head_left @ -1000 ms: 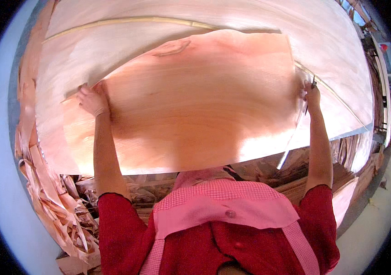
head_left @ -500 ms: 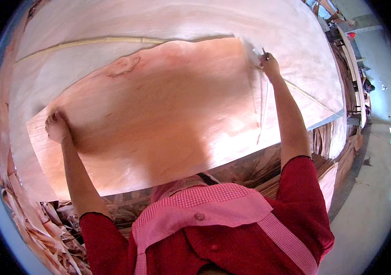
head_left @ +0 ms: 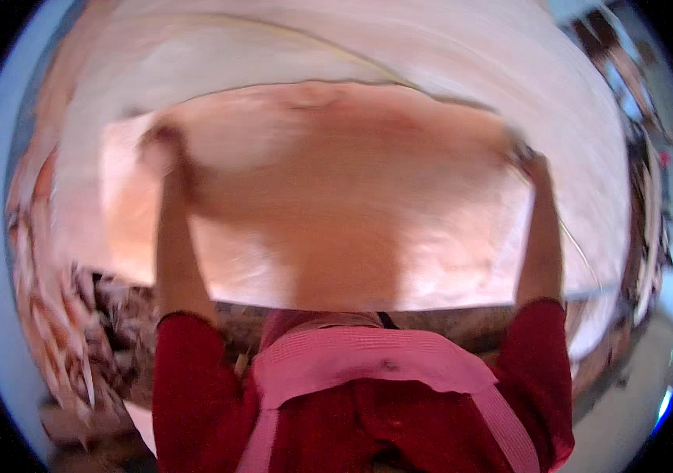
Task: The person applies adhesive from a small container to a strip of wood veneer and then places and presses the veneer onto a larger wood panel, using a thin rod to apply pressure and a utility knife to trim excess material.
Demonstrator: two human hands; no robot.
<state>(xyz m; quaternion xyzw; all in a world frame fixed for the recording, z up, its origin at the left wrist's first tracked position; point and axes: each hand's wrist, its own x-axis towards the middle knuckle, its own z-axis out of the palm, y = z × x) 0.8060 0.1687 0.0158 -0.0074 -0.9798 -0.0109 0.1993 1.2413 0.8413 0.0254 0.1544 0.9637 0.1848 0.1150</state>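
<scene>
A reddish-tan veneer sheet [head_left: 336, 158] with a wavy far edge lies on a larger, paler veneer sheet [head_left: 502, 67]. My left hand [head_left: 163, 150] is on its left part, the fingers smeared by motion. At the sheet's right end is my right hand [head_left: 536, 164], fingers curled round a small dark tool [head_left: 521, 150] whose kind is too blurred to make out. Beyond the wavy edge a thin, pale bamboo-like strip [head_left: 297, 33] lies across the larger sheet; part of it seems hidden under the top sheet.
Torn veneer scraps [head_left: 61, 315] are heaped along the left side. More brown scraps [head_left: 128, 323] lie below the sheet's near edge, close to my body. Grey floor [head_left: 628, 394] stretches away at the right, with blurred wooden things [head_left: 640, 87] beyond the stack.
The view has swung. My right hand has come nearer and lower, to the veneer sheet's right corner. The sheet now lies more level before me, its near edge almost straight across.
</scene>
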